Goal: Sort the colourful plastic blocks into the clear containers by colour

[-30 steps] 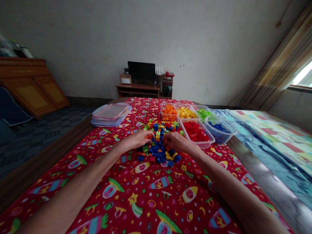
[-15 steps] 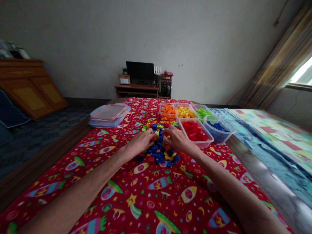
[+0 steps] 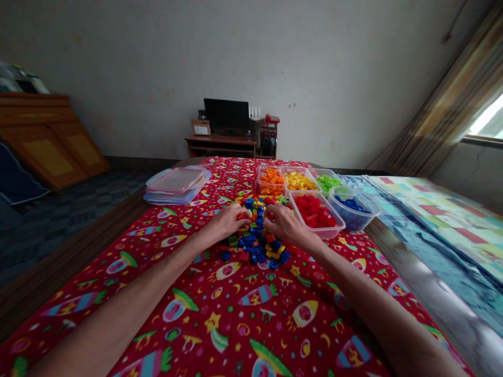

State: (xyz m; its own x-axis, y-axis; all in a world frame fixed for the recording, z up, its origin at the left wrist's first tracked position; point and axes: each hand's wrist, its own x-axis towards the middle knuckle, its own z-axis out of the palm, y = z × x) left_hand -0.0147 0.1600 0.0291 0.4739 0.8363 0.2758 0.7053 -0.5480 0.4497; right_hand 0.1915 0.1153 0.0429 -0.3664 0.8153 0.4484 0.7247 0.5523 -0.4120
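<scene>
A mixed heap of toy building bricks (image 3: 257, 242), with blue, orange, yellow, green and red pieces, lies on the patterned red tablecloth (image 3: 243, 314). At the heap's left side, my left hand (image 3: 227, 222) has its thumb and fingers closed round what looks like an orange brick (image 3: 244, 215). My right hand (image 3: 286, 223) is over the right side, fingers curled down towards the bricks; its fingertips are partly hidden, and I cannot make out what they hold. Just right of it stands a clear tub of red bricks (image 3: 313, 210).
Behind stand clear tubs of orange bricks (image 3: 272, 178), yellow bricks (image 3: 299, 181) and green bricks (image 3: 327, 182). A round tub of blue bricks (image 3: 352, 204) is at the right. Stacked plastic lids (image 3: 176, 183) lie at the left. A bed (image 3: 432, 230) adjoins the table's right side.
My left hand has shifted slightly left and away, uncovering green and blue bricks in the heap. The right hand stays almost in place, its fingers slightly more curled.
</scene>
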